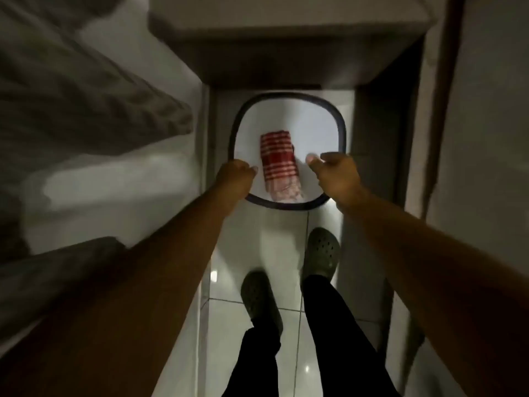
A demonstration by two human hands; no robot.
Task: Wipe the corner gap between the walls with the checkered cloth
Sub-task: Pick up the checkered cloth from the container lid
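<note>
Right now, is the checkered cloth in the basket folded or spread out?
Folded. The checkered cloth lies as a compact oblong bundle on the bottom of the white basket, covering only part of it. Neither hand touches it.

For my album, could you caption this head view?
Both hands reach toward a checkered cloth inside a dark-rimmed basket.

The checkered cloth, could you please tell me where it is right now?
In the head view it lies inside the white basket, centre frame, between the left hand and right hand.
</note>
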